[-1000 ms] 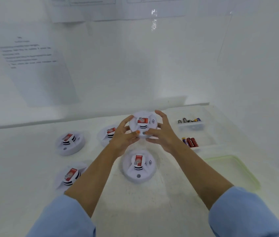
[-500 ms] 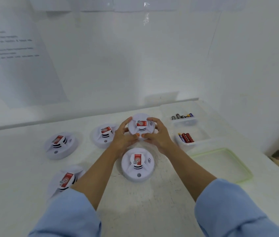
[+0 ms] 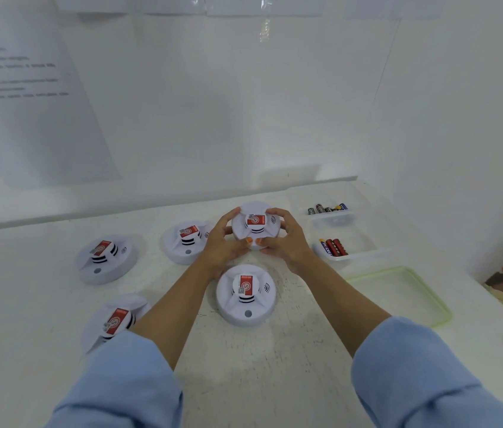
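A round white smoke detector [image 3: 255, 222] with a red label is at the far middle of the white table [image 3: 275, 366]. My left hand [image 3: 224, 244] grips its left rim and my right hand [image 3: 287, 242] grips its right rim, thumbs meeting at the front edge. Whether it rests on the table or is just above it, I cannot tell. Several more detectors of the same kind lie flat: one just in front of my hands [image 3: 246, 294], one to the left [image 3: 186, 242], one farther left [image 3: 106, 258], one partly under my left sleeve [image 3: 114, 319].
At the right stand two clear trays, the far one [image 3: 332, 216] with dark batteries [image 3: 326, 208] and the near one [image 3: 352, 257] with red batteries [image 3: 333, 247]. A clear lid with a green rim [image 3: 404, 291] lies right of my right arm. White walls close the back and right.
The held detector has come down from raised in front of me to table level. Both hands keep hold of it.
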A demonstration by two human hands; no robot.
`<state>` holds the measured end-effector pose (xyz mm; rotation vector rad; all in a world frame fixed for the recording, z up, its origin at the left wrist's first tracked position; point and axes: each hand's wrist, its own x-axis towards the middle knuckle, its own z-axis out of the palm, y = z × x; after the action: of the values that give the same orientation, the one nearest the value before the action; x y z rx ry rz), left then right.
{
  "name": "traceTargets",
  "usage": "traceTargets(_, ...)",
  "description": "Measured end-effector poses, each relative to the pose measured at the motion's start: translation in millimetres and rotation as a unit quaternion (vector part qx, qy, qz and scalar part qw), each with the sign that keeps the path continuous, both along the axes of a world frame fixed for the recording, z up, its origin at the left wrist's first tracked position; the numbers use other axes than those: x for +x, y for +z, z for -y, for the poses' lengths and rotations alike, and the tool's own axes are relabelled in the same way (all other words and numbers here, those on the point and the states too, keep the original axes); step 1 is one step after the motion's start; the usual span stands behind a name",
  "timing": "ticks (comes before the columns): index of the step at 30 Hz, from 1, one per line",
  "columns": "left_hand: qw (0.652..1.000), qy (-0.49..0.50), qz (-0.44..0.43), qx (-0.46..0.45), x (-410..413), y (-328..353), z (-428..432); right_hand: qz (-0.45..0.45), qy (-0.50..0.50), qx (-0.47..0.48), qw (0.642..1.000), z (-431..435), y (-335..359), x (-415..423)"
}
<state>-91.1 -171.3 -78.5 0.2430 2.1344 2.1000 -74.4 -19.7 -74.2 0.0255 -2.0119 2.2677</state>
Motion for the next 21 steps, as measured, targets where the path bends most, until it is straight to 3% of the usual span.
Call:
traceTargets(17, 1.000, -0.005, -0.001, 0.018, -0.1, 0.9, -2.2, 0.020, 0.006, -0.014, 1.000, -0.5, 1.8, 1.5)
traceTargets(21, 0.999, -0.030, 0.007, 0.032, -2.9, -1.2, -0.8, 0.052, 0.047, -0.023, 0.997, -5.3, 8.1, 0.0)
